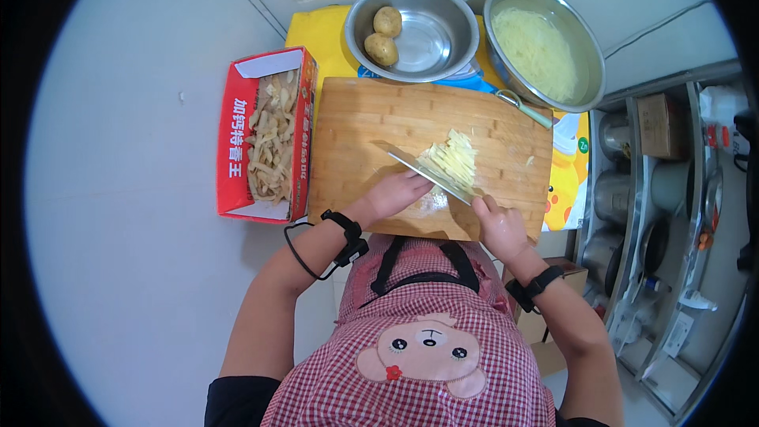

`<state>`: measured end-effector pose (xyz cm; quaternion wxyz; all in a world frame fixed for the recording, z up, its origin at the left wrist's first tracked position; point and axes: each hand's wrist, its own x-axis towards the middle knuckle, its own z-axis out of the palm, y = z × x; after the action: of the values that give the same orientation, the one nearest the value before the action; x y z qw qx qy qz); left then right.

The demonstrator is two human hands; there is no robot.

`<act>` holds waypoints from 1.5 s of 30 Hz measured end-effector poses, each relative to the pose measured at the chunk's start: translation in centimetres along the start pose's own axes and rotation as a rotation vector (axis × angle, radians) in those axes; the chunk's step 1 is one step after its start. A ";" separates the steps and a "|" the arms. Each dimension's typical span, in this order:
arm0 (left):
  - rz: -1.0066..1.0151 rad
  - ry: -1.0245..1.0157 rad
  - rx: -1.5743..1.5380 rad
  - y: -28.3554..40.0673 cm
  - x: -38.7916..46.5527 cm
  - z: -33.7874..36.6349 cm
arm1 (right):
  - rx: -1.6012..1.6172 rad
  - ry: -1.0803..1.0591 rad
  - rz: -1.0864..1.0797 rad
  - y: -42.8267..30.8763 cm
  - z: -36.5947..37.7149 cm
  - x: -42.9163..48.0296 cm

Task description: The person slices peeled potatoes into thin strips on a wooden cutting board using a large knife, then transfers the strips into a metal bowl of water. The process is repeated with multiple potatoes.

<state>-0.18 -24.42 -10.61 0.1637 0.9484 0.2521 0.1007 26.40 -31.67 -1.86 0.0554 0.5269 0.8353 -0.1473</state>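
Observation:
My right hand is closed round the handle of a kitchen knife, whose blade slants up and left over a wooden cutting board. Against the near side of the blade rests my left hand, its fingertips partly hidden by the blade; whether potato lies under them cannot be seen. Just beyond the blade lies a heap of cut potato strips. A peeler with a pale green handle lies at the board's far right corner.
Behind the board, one steel bowl holds two unpeeled potatoes; another steel bowl holds potato shreds in water. Left of the board, a red cardboard box contains peelings. Metal shelving with cookware stands at right.

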 end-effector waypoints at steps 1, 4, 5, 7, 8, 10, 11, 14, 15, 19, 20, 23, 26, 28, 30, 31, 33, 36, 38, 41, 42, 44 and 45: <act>-0.015 -0.071 0.015 0.0 -0.1 0.1 | 0.015 0.074 -0.009 -0.1 0.0 -0.1; 0.020 0.104 0.025 0.1 -0.3 0.0 | 0.011 0.090 0.025 -0.4 0.0 0.2; 0.004 0.032 0.031 0.2 -0.4 0.0 | 0.021 0.085 0.017 -0.5 -0.1 0.2; -0.027 -0.014 0.021 0.2 -0.4 -0.1 | 0.037 0.085 0.002 -0.7 -0.1 0.2; -0.023 -0.011 0.012 0.2 -0.4 0.0 | 0.038 0.093 -0.008 -0.8 -0.1 0.2; 0.002 0.065 0.003 0.2 -0.4 0.1 | 0.020 0.096 0.002 -0.9 0.0 0.2; -0.009 0.039 0.028 0.1 -0.4 0.1 | 0.010 0.086 0.022 -1.0 0.1 0.2; -0.030 0.021 0.048 0.2 -0.7 0.4 | 0.020 0.091 0.024 -1.2 0.2 0.1; -0.047 -0.017 0.043 0.2 -0.9 0.5 | 0.027 0.081 0.026 -1.2 0.2 0.0; 0.016 0.098 0.041 0.2 -1.1 0.7 | 0.018 0.066 0.043 -1.3 0.5 -0.1; -0.006 0.024 0.044 0.1 -1.1 0.7 | 0.032 0.053 0.054 -1.4 0.5 -0.3; -0.012 -0.006 0.030 0.2 -1.2 0.6 | 0.088 0.090 0.045 -1.9 0.8 -0.7; 0.034 0.112 0.060 0.0 -1.2 0.8 | 0.023 0.078 0.059 -1.8 1.0 -0.7; 0.030 0.169 0.057 0.0 -1.4 1.0 | -0.003 0.061 0.053 -1.8 1.1 -0.8; 0.015 0.142 0.052 0.0 -1.5 1.3 | 0.005 0.030 0.048 -1.8 1.2 -0.9; 0.003 0.092 0.048 0.1 -1.5 1.5 | 0.013 0.062 0.054 -1.9 1.3 -1.0; 0.035 0.159 0.081 0.0 -1.5 1.7 | 0.007 0.061 0.077 -1.9 1.4 -0.9; 0.032 0.159 0.100 0.3 -1.5 1.6 | 0.031 0.149 0.049 -2.1 1.5 -1.1; 0.044 0.193 0.109 0.4 -1.5 1.4 | 0.042 0.072 0.057 -2.1 1.5 -1.1; 0.092 0.300 0.165 0.3 -1.3 1.4 | 0.026 0.061 0.074 -2.2 1.4 -1.1; 0.102 0.315 0.178 0.3 -1.3 1.4 | 0.024 0.114 0.067 -2.3 1.4 -1.1; 0.083 0.270 0.156 0.2 -1.4 1.6 | 0.059 0.062 0.067 -2.4 1.3 -1.1; 0.059 0.212 0.123 0.2 -1.5 1.7 | 0.070 0.024 0.074 -2.6 1.3 -1.2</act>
<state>-0.92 -25.82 -12.30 0.0744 0.9478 0.2457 0.1893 24.53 -34.16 -2.31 0.0324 0.5606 0.8102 -0.1680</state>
